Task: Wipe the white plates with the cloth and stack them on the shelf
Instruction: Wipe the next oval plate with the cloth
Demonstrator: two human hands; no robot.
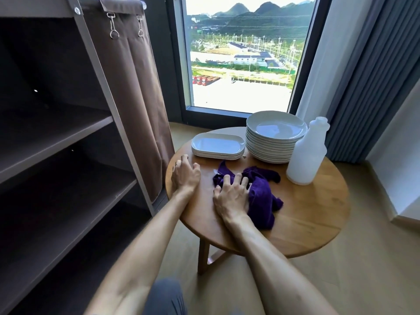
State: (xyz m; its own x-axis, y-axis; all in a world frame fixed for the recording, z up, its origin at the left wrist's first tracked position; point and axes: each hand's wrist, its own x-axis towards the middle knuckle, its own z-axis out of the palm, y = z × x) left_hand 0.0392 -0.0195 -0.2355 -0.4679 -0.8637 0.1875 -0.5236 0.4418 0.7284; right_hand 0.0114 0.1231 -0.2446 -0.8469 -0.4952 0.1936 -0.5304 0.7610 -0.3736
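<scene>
The right hand [231,194] presses spread fingers on the crumpled purple cloth [261,196]; the left hand [185,175] rests loosely open on the round wooden table [306,223]. Beyond them, stacked white ceramic plates [275,137].

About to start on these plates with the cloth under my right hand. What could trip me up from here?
1. The tall stack of round plates touches or nearly touches the white bottle; lifting a plate carelessly could knock the bottle over.
2. The purple cloth lies bunched under the right hand; dragging it might snag the rectangular plates.
3. The left hand rests at the table edge, close to the shelf frame; a carried plate could clip it.
</scene>
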